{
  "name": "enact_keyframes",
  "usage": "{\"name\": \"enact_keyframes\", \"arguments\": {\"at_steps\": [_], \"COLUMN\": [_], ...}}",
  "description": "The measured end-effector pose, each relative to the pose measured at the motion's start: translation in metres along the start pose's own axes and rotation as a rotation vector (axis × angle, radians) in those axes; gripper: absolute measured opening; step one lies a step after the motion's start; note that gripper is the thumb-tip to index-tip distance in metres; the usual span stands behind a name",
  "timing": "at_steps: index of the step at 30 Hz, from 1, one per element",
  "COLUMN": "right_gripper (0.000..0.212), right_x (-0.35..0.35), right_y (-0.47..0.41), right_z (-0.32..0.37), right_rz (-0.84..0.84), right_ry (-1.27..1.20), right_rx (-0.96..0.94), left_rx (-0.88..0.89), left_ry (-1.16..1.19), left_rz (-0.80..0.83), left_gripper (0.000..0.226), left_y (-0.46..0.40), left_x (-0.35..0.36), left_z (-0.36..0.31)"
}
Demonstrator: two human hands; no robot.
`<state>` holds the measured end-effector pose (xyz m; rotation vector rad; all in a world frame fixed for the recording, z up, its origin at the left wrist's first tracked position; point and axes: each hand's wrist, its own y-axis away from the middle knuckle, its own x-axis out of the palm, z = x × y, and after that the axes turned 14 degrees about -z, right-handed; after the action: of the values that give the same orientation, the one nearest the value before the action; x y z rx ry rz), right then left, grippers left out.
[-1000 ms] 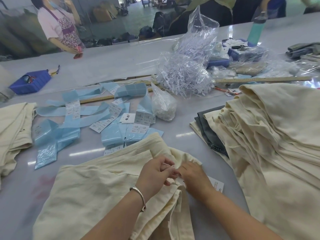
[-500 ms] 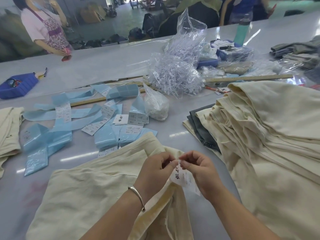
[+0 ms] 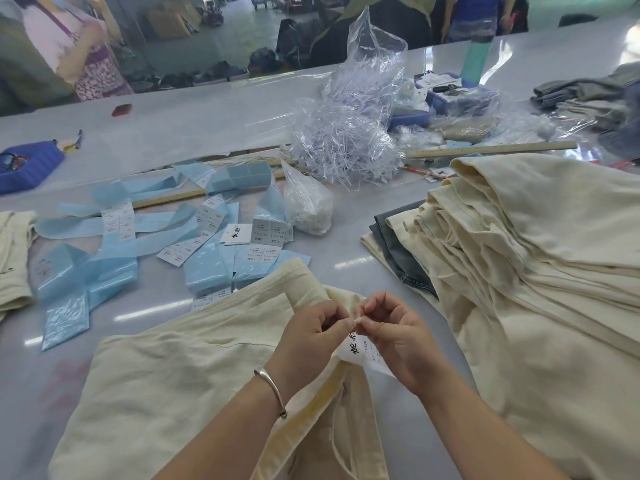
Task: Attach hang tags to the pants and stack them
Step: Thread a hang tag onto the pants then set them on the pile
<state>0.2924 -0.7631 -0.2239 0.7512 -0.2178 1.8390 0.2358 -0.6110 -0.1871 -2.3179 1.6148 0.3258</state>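
Note:
A cream pair of pants [image 3: 166, 372] lies in front of me, waistband toward the lower middle. Over the waistband my left hand [image 3: 308, 337] and my right hand [image 3: 398, 337] meet fingertip to fingertip. Both pinch the top of a white hang tag [image 3: 363, 351] with black print, which hangs down between them. A thin fastener at the pinch is too small to make out. A big pile of cream pants [image 3: 540, 271] rises on the right, with a dark grey pair [image 3: 398, 244] near its bottom.
Loose white tags and blue backing strips [image 3: 145, 237] litter the table ahead left. A bag of clear plastic fasteners [image 3: 349, 133], a small white bag [image 3: 308, 209], two wooden rulers [image 3: 491, 148], blue trays [image 3: 27, 164] and more cream cloth [image 3: 14, 258] at the left edge. A person stands far left.
The hang tag has come up from the table beside the waistband into both hands' fingertips. My view has shifted slightly right and closer.

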Motion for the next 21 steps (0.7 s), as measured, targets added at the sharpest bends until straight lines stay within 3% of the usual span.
{"name": "enact_keyframes", "arguments": {"at_steps": [6, 11, 16, 21], "right_gripper": [0.026, 0.012, 0.020, 0.016], "right_x": [0.005, 0.009, 0.010, 0.013], "right_y": [0.004, 0.010, 0.009, 0.008], "right_z": [0.007, 0.015, 0.015, 0.010], "right_rz": [-0.043, -0.060, -0.088, -0.115], "right_ry": [0.185, 0.381, 0.573, 0.591], "right_rx": [-0.103, -0.210, -0.274, -0.311], "left_rx": [0.019, 0.035, 0.066, 0.088], "left_ry": [-0.040, -0.081, -0.151, -0.159], "left_rz": [0.002, 0.014, 0.004, 0.005], "left_gripper": [0.022, 0.016, 0.022, 0.015], "left_y": [0.000, -0.001, -0.003, -0.003], "left_x": [-0.002, -0.002, -0.001, 0.001], "left_z": [0.002, 0.004, 0.006, 0.005]}}
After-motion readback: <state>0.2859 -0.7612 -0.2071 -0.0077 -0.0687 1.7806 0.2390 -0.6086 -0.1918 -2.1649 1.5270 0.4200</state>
